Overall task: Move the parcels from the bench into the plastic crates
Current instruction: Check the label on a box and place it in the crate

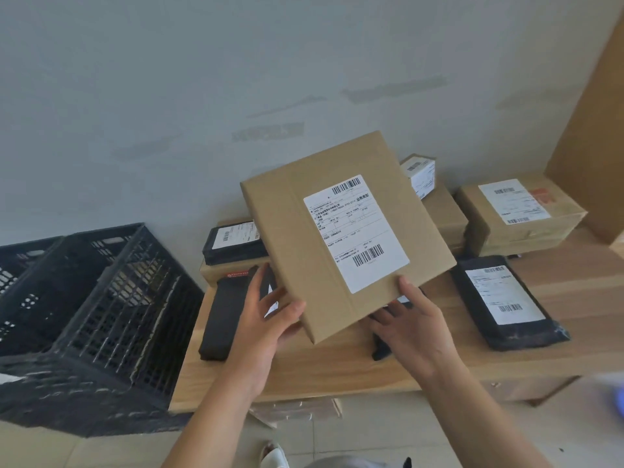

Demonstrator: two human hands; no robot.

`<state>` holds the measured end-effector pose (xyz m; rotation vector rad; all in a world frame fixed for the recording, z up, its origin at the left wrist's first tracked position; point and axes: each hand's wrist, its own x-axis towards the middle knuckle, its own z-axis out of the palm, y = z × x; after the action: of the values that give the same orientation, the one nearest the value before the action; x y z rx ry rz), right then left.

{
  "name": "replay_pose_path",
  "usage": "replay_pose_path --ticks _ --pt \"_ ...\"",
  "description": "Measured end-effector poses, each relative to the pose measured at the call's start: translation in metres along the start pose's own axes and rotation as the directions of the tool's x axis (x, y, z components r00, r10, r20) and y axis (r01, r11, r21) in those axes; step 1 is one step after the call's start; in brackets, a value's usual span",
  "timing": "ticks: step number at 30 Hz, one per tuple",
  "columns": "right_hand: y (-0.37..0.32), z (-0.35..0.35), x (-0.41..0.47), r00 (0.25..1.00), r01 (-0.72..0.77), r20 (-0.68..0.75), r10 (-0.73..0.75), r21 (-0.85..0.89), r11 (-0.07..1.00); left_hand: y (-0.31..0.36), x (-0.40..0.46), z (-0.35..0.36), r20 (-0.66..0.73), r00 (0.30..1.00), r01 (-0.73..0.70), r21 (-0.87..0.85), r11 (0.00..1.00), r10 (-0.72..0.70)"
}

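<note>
I hold a flat brown cardboard parcel (341, 231) with a white shipping label, tilted up above the wooden bench (337, 369). My left hand (266, 319) grips its lower left corner, thumb on top. My right hand (412, 329) grips its lower right edge, thumb on the label's corner. A black plastic crate (111, 298) stands on the floor left of the bench, with a second crate (20, 261) behind it. On the bench lie a long black parcel (223, 319), a black bag parcel (506, 302) at right and a black parcel (233, 241) at the back.
Brown boxes (520, 211) are stacked at the bench's back right, with a small white-labelled box (420, 173) behind the held parcel. A grey wall stands behind the bench. A tall wooden panel (594, 136) rises at far right. Tiled floor lies below.
</note>
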<state>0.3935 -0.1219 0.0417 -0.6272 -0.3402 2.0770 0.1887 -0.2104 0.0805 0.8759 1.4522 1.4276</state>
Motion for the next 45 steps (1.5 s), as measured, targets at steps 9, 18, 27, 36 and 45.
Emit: replay_pose_path --ticks 9,18,27,36,45 --pt "-0.033 -0.015 -0.005 0.987 0.151 -0.025 -0.160 -0.215 0.965 0.025 0.008 0.004 0.000 0.997 -0.083 0.051 0.995 0.083" --pt "-0.091 -0.029 -0.038 0.965 0.251 0.131 -0.227 -0.708 0.660 0.061 -0.009 -0.046 0.061 0.991 -0.125 0.144 0.982 0.117" --pt "-0.104 -0.019 -0.057 0.917 0.369 0.356 -0.180 -0.586 0.721 0.075 -0.022 -0.041 0.195 0.972 -0.165 0.190 0.968 0.128" --pt "-0.102 -0.024 -0.057 0.922 0.362 0.345 -0.174 -0.613 0.703 0.077 -0.031 -0.036 0.197 0.973 -0.157 0.191 0.969 0.119" --pt "-0.100 -0.021 -0.056 0.920 0.358 0.356 -0.161 -0.601 0.715 0.077 -0.040 -0.041 0.155 0.985 -0.102 0.217 0.971 0.069"
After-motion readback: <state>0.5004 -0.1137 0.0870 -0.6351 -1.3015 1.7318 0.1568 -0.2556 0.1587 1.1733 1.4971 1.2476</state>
